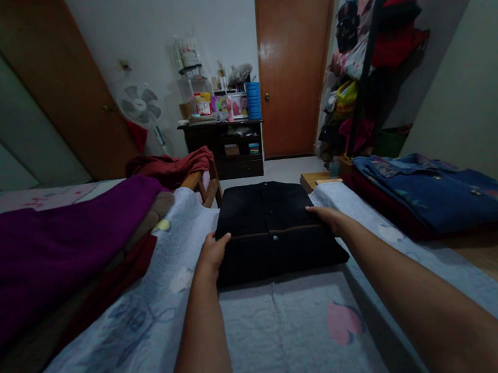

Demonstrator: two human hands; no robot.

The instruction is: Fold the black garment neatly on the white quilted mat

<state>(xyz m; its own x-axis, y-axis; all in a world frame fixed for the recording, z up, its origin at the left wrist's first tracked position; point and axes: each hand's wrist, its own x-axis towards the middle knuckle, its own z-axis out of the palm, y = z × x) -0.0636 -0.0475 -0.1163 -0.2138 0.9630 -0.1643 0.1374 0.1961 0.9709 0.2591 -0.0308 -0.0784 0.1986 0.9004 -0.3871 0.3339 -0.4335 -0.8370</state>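
A black folded jacket with a button front lies or hovers just above the light bed sheet; which of the two I cannot tell. My left hand grips its left edge, thumb on top and fingers hidden beneath. On the opposite edge my right hand holds the jacket the same way, its thumb over the cloth and the other fingers out of sight.
To the right, a folded denim jacket tops a dark red pile on a wooden surface. A purple blanket covers the left side. Farther back stand a fan, a dark cabinet and a wooden door.
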